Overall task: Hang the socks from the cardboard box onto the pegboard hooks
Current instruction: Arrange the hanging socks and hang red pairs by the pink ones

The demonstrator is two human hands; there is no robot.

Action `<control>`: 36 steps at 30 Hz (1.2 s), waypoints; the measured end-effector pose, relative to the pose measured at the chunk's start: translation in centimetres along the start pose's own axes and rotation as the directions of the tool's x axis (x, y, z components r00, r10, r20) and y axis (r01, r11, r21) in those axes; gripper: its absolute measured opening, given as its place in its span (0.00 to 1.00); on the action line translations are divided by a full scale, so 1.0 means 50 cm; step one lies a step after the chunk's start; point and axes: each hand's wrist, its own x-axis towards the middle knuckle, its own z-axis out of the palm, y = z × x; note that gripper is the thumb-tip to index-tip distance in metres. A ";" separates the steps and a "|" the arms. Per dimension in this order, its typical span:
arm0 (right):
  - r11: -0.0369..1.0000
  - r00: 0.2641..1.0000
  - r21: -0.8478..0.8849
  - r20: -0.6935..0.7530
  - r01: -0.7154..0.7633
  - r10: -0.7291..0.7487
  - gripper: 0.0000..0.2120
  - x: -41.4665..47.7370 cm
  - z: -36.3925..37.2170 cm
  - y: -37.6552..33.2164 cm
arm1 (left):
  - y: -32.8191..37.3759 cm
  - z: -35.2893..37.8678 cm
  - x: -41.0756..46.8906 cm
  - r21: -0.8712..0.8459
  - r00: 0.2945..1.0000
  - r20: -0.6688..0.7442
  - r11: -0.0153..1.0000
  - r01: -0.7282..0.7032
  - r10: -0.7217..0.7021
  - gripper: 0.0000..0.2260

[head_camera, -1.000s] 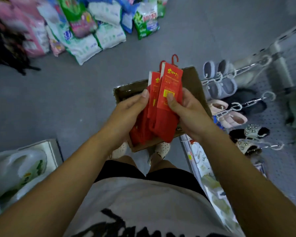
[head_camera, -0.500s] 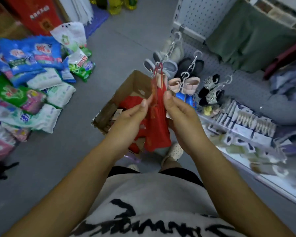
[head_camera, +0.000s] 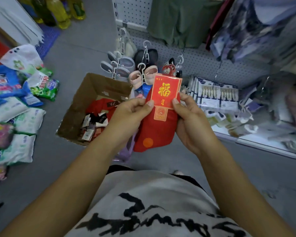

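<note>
Thumbs of the left hand (head_camera: 130, 115) and right hand (head_camera: 191, 117) pinch the red socks (head_camera: 158, 127) by their label card, held upright just right of the cardboard box (head_camera: 85, 106), below the pegboard hooks (head_camera: 146, 53).

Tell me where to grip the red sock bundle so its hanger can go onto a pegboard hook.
Grip the red sock bundle by the card's lower side edges, as the left hand and right hand do. Probably best from below, since the red plastic hanger sticks up clear at the top.
</note>
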 end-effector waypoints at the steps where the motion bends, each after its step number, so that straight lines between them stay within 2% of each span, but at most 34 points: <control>1: 0.999 1.000 -0.046 -0.022 0.018 -0.019 0.11 -0.009 -0.027 -0.013 | -0.004 0.029 0.000 0.002 1.000 -0.001 1.000 -0.014 0.014 0.05; 3: 0.977 0.994 -0.199 -0.063 0.076 -0.090 0.13 -0.031 -0.086 -0.040 | -0.013 0.089 0.000 -0.007 1.000 -0.009 1.000 -0.017 0.017 0.03; 5: 0.946 0.984 -0.301 -0.083 0.124 -0.155 0.15 -0.054 -0.148 -0.061 | -0.023 0.152 -0.005 -0.026 1.000 -0.008 1.000 -0.004 0.004 0.06; 8: 0.941 0.979 -0.312 -0.113 0.128 -0.171 0.13 -0.080 -0.239 -0.082 | -0.034 0.243 -0.014 -0.055 1.000 -0.007 0.998 0.026 -0.027 0.12; 14: 0.952 0.968 -0.279 -0.178 0.125 -0.179 0.08 -0.100 -0.391 -0.143 | -0.063 0.376 -0.006 -0.197 0.995 -0.019 0.976 0.097 -0.103 0.10; 18: 0.951 0.950 -0.275 -0.232 0.142 -0.209 0.07 -0.124 -0.479 -0.187 | -0.066 0.434 0.009 -0.279 0.992 -0.043 0.955 0.098 -0.115 0.12; 24: 0.958 0.940 -0.268 -0.291 0.100 -0.179 0.13 -0.156 -0.577 -0.216 | -0.059 0.516 0.032 -0.243 0.991 -0.020 0.962 0.126 -0.135 0.13; 29: 0.960 0.931 -0.266 -0.320 0.089 -0.175 0.13 -0.139 -0.612 -0.240 | -0.029 0.563 0.079 -0.180 0.991 0.037 0.975 0.133 -0.128 0.15; 36: 0.939 0.860 -0.291 -0.416 0.182 -0.295 0.11 -0.050 -0.657 -0.356 | 0.063 0.649 0.215 -0.095 0.990 0.134 0.993 0.065 -0.052 0.12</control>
